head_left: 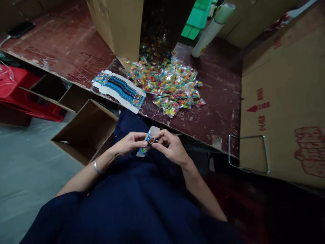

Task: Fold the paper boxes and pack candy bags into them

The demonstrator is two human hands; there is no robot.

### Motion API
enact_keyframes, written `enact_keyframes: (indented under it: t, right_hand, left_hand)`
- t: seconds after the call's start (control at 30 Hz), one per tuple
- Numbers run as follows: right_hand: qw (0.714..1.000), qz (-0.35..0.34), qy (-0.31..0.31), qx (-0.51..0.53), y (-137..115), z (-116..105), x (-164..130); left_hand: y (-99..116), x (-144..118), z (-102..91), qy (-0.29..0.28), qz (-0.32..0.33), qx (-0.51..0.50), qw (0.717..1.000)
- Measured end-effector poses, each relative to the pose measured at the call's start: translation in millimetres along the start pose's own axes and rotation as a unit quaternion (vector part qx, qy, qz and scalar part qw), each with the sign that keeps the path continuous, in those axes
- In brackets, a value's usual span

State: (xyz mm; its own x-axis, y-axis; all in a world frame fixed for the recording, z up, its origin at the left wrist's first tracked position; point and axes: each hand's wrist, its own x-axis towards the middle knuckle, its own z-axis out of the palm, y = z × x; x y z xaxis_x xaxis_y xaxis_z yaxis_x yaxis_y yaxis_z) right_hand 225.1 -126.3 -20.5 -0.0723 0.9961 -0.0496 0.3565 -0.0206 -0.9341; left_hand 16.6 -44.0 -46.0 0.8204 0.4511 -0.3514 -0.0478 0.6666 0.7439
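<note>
Over my lap, a small printed blue candy box (144,150) with a pale end flap sticking up is held between both hands. My left hand (132,143) grips its left side, thumb on the front. The fingers of my right hand (169,145) are pinched at its upper right edge, near the flap. On the table edge ahead lies a fanned row of flat blue box blanks (122,88). Beyond and to the right spreads a heap of clear packets of colourful candy (170,83), spilling from a tipped cardboard carton (127,30).
An open cardboard box (85,132) stands low at left, near a red plastic stool (22,88). On the table (218,101) are a white roll (212,32) and a green crate (196,20). A large carton (284,101) and a metal wire frame (266,154) are at right.
</note>
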Motion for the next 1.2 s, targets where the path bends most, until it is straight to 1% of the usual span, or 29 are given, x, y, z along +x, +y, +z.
enact_keyframes:
  t: [0.03, 0.07, 0.1, 0.17, 0.2, 0.23, 0.3, 0.43, 0.57, 0.67, 0.73, 0.83, 0.87, 0.97, 1.03, 1.07, 1.1, 1.2]
  right_hand:
    - [1.000, 0.008, -0.008, 0.021, -0.1, -0.6, 1.8]
    - [0.999, 0.011, 0.006, 0.038, -0.1, 0.1, 3.5]
    - [0.998, 0.010, 0.041, 0.051, 0.2, 2.4, 4.9]
    - [0.988, 0.000, 0.137, 0.073, 1.9, 10.9, 7.1]
    - [0.981, -0.002, 0.173, 0.085, 3.2, 16.7, 7.8]
    - [0.977, 0.000, 0.192, 0.098, 4.7, 23.0, 8.2]
    - [0.973, 0.014, 0.197, 0.121, 8.0, 35.4, 8.8]
    - [0.965, 0.032, 0.215, 0.149, 14.7, 52.1, 11.6]
    - [0.958, 0.035, 0.229, 0.168, 20.5, 58.8, 17.8]
    - [0.955, 0.017, 0.235, 0.180, 22.1, 61.0, 21.7]
    - [0.953, -0.004, 0.248, 0.174, 23.1, 61.9, 23.2]
    - [0.954, -0.032, 0.265, 0.140, 27.0, 63.0, 24.1]
    - [0.955, -0.035, 0.266, 0.129, 28.9, 63.5, 24.3]
    - [0.960, -0.030, 0.256, 0.112, 35.5, 66.0, 24.3]
    - [0.962, -0.027, 0.250, 0.111, 39.6, 68.1, 24.0]
    - [0.962, -0.027, 0.248, 0.110, 41.2, 68.8, 23.7]
    - [0.963, -0.028, 0.247, 0.105, 42.5, 69.2, 23.5]
    - [0.967, -0.039, 0.243, 0.068, 43.5, 67.6, 23.6]
  left_hand:
    - [-0.9, 0.1, 1.5, 0.016, 0.000, 0.009, 1.000]
    - [-1.9, 0.4, 3.4, 0.037, 0.006, 0.018, 0.999]
    - [-3.1, 0.9, 5.7, 0.063, 0.022, 0.026, 0.997]
    - [-5.9, 2.9, 11.2, 0.125, 0.074, 0.028, 0.989]
    - [-7.7, 4.3, 14.0, 0.158, 0.105, 0.022, 0.982]
    - [-9.7, 5.9, 16.5, 0.188, 0.133, 0.013, 0.973]
    - [-14.5, 9.0, 20.0, 0.230, 0.168, -0.004, 0.959]
    - [-24.8, 12.9, 20.3, 0.272, 0.195, 0.013, 0.942]
    - [-31.0, 13.8, 18.9, 0.310, 0.222, 0.025, 0.924]
    - [-32.0, 11.7, 18.6, 0.337, 0.258, 0.059, 0.904]
    - [-31.9, 8.5, 17.3, 0.338, 0.264, 0.101, 0.897]
    - [-30.8, 2.5, 12.4, 0.303, 0.251, 0.173, 0.903]
    - [-30.2, 0.7, 10.2, 0.294, 0.248, 0.202, 0.901]
    - [-28.7, -3.1, 4.4, 0.288, 0.252, 0.286, 0.878]
    - [-28.5, -4.0, 2.6, 0.290, 0.259, 0.311, 0.867]
    - [-28.7, -4.1, 2.3, 0.289, 0.258, 0.310, 0.868]
    - [-28.9, -4.0, 2.4, 0.285, 0.252, 0.298, 0.875]
    - [-28.8, -2.8, 3.1, 0.246, 0.216, 0.217, 0.920]
